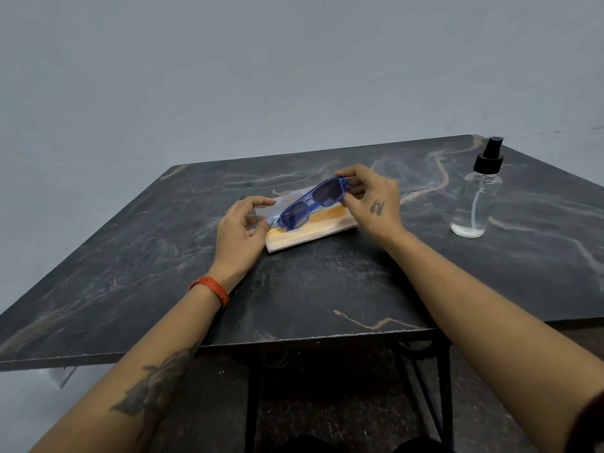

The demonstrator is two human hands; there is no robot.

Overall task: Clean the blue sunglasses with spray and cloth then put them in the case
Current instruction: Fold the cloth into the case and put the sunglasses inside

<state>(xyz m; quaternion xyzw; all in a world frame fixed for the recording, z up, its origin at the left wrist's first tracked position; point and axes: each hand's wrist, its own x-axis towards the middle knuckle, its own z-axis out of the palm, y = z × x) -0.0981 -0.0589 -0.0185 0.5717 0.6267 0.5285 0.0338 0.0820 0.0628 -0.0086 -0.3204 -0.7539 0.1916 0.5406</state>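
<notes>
While both hands hold the blue sunglasses (310, 204) just above the open case (313, 228), the right hand (372, 201) pinches the far end of the frame, and the left hand (242, 230) has thumb and fingers curled at the near end. Case sits mid-table, nearer the far edge, lid flipped back. Spray bottle (475, 197) stands upright near the table's (163, 256) right edge, well apart from the case. Orange bangles (210, 289) on the left wrist.
</notes>
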